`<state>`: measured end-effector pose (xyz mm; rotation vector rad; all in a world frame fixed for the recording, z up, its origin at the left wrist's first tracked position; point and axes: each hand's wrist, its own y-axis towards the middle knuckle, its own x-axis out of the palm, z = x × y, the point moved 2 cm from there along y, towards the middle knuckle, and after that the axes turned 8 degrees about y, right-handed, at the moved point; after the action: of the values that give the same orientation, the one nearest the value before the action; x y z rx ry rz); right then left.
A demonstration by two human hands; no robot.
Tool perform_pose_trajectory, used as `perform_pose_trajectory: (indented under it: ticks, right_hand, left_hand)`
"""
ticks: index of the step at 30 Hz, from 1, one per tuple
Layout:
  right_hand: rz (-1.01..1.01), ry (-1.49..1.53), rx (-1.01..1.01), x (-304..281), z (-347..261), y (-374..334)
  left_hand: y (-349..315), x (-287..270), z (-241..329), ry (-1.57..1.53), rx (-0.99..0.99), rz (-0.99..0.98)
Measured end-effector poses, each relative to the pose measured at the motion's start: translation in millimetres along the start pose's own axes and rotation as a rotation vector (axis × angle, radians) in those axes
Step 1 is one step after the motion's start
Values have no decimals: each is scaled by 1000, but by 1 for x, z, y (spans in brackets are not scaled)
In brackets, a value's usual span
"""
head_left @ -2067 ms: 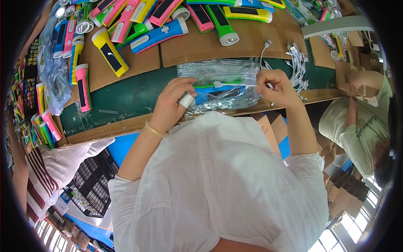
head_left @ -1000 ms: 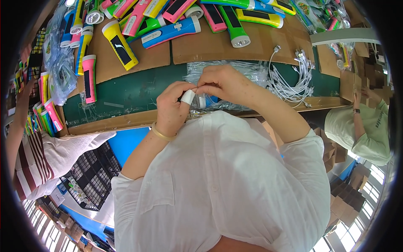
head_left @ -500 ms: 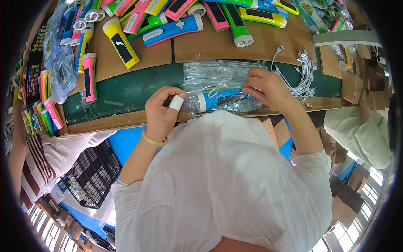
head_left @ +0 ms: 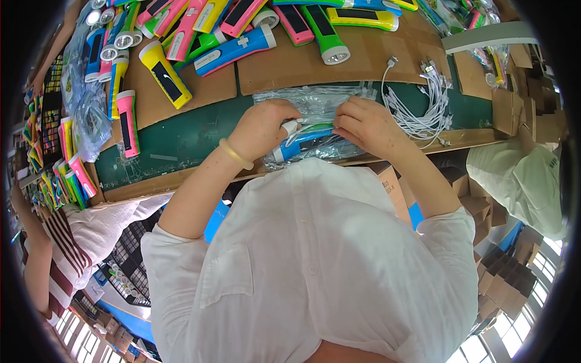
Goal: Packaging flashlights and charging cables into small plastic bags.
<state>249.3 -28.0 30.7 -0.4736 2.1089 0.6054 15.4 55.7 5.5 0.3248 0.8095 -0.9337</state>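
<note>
A blue flashlight (head_left: 307,146) with a white head and a dark panel lies inside a clear plastic bag (head_left: 346,150) at the table's front edge. My left hand (head_left: 266,128), with white tape on a finger, pinches the bag's upper edge above the flashlight's head end. Farther right along that same edge, my right hand (head_left: 367,126) is closed with thumb against fingers. Under and behind this bag lies a stack of flat clear bags (head_left: 321,95). My fingers partly cover the bag's edge.
Many coloured flashlights (head_left: 233,51) lie heaped on cardboard (head_left: 363,57) at the back. A bundle of white cables (head_left: 423,109) sits to the right. Loose plastic bags (head_left: 88,115) hang at the left. Co-workers stand on both sides, one in a striped sleeve (head_left: 72,242).
My left hand has moved right and over the bag, closer to my right hand. My right hand has shifted slightly left. The flashlight is now more covered by my hands.
</note>
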Motion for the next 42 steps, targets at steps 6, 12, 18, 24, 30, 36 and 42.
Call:
perform_pose_trajectory:
  ticks: [6,12,18,24,30,36,42]
  right_hand:
    - [3,110,-190,-6,-23,-12]
    - [167,309,621,-53,12,-14]
    - [854,224,637,-207,170,-1]
    - [1334,511,665,-284,163,30]
    - [-14,394,434,-65,30,77]
    - [-75,236,104,37,22,54]
    - [-56,235,193,23,28,46]
  left_hand:
    - [3,8,-29,-90,-137,151]
    - [-5,19,-28,86,-62,331]
    - [1,21,-10,375,150,496]
    - [-4,35,-10,189,43,454]
    - [-12,34,-8,-52,-79,474]
    - [-19,22,-8,-162,-75,489]
    - [-53,3,-11,-179,-219,504]
